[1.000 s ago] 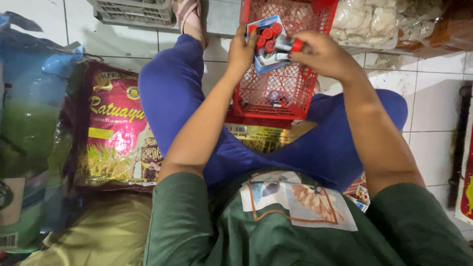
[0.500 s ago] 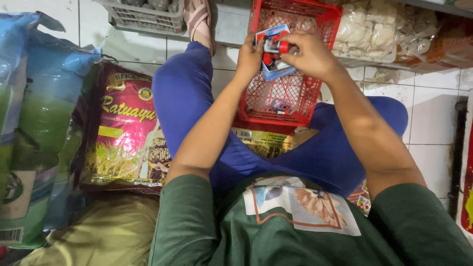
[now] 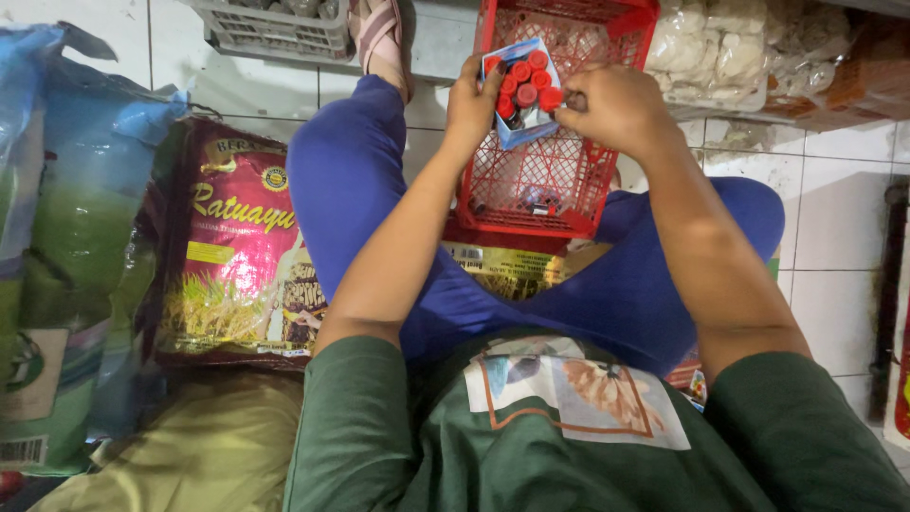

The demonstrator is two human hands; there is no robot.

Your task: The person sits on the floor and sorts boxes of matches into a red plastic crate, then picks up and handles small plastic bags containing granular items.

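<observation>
My left hand (image 3: pixel 474 100) holds a small blue and white box (image 3: pixel 521 90) filled with several red-capped little bottles. My right hand (image 3: pixel 611 109) pinches one red cap (image 3: pixel 551 99) at the box's right edge. Both hands hover over a red plastic mesh basket (image 3: pixel 607 180) that rests on my blue-trousered legs. A few small items lie at the bottom of the basket (image 3: pixel 540 199). I sit on the tiled floor in a green shirt.
A dark red rice sack (image 3: pixel 237 246) and blue-green sacks (image 3: pixel 57 237) lie to my left, a yellowish sack (image 3: pixel 190 446) near them. A grey crate (image 3: pixel 275 28) and bags of white crackers (image 3: pixel 730 47) stand ahead. A flat packet (image 3: pixel 502 270) lies under the basket.
The view has shifted slightly, so hands and box sit a little lower in frame. My right fingers stay on the red-capped bottles at the box.
</observation>
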